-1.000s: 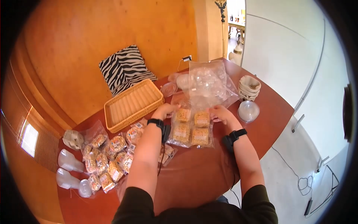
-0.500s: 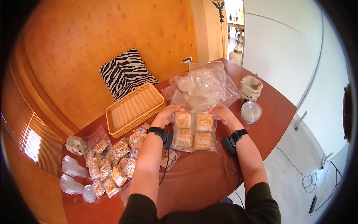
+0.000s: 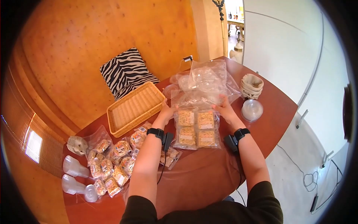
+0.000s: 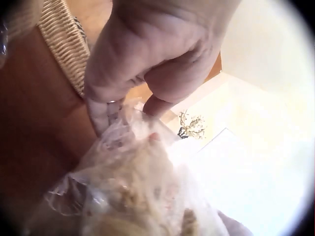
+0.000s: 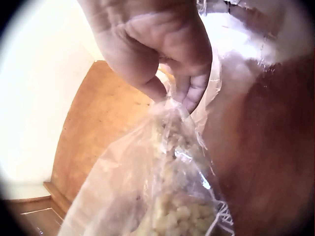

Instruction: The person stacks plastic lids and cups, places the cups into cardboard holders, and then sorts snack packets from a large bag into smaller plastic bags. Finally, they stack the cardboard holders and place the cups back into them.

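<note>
A clear plastic bag point(image 3: 197, 128) holds several square, golden packets laid out in two rows, with pale labels. My left hand point(image 3: 167, 113) pinches its upper left corner. At the upper right corner, my right hand point(image 3: 226, 112) grips the plastic. Seen from the left wrist, thumb and fingers point(image 4: 101, 120) squeeze gathered film point(image 4: 128, 130). In the right wrist view the bag point(image 5: 172, 147) hangs below the pinching fingers, with chunky pale pieces inside. Beyond the bag's top edge lies more clear plastic packaging point(image 3: 209, 78).
Left of the arms lie several wrapped snack packs point(image 3: 120, 148) and clear cups point(image 3: 74, 167). A wicker tray point(image 3: 136, 108) stands behind them. On the right are stacked beige pouches point(image 3: 251, 86) and clear round lids point(image 3: 252, 110). Brown cloth point(image 3: 197, 175) covers the table's front.
The bag, tilted a second ago, has been straightened and shifted slightly right, with both hands at its upper corners. The head view has also moved a little.
</note>
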The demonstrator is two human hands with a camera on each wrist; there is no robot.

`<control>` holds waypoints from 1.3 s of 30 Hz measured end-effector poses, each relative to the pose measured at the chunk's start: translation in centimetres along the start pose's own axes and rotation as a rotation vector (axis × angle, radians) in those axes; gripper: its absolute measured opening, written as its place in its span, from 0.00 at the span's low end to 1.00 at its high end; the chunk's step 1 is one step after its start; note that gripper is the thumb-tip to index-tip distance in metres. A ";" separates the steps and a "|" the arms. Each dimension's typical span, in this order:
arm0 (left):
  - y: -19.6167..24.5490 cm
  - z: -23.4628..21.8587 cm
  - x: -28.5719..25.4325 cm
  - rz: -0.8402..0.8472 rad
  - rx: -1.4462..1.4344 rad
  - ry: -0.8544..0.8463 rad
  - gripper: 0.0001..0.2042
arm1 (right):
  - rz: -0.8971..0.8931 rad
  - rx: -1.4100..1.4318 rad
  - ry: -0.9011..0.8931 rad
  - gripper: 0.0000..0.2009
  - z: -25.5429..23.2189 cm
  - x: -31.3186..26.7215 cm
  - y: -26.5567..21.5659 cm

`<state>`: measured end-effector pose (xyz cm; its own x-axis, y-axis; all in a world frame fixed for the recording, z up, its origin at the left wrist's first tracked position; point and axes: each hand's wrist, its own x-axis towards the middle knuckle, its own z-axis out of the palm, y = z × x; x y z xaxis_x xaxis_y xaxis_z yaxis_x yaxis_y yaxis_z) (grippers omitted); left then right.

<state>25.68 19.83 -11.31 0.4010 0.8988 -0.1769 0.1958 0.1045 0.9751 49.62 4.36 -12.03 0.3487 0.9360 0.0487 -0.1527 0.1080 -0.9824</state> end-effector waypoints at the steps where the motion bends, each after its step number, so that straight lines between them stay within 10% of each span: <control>1: 0.0 0.1 -0.3 0.044 0.008 0.023 0.23 | -0.013 -0.025 0.010 0.27 -0.2 0.2 0.3; 10: 0.5 -0.8 0.2 0.014 0.214 -0.192 0.11 | -0.053 -0.153 -0.186 0.13 -2.3 1.5 2.0; 13: 1.4 -0.9 -1.3 -0.086 -0.058 -0.328 0.16 | 0.023 -0.110 -0.308 0.17 -1.5 -0.2 -0.2; 19: 2.0 -1.9 -2.2 0.131 0.389 -0.554 0.36 | 0.022 -0.164 -0.435 0.31 -1.4 -1.0 -1.1; 28: 4.5 -1.5 -4.1 0.104 0.780 -0.585 0.30 | -0.141 -0.584 -0.499 0.25 -1.5 -1.4 -2.0; 34: 4.3 -1.3 -6.8 0.716 1.095 -0.206 0.20 | -0.383 -1.013 -0.324 0.17 0.0 -4.4 -5.6; 39: 6.6 -1.5 -9.2 0.987 1.152 -0.304 0.18 | -0.678 -1.127 -0.416 0.15 0.0 -4.5 -6.4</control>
<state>21.97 12.87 -3.11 0.9142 0.2789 0.2942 0.2560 -0.9599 0.1144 49.00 -0.50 -5.99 -0.2762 0.8616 0.4258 0.8283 0.4381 -0.3492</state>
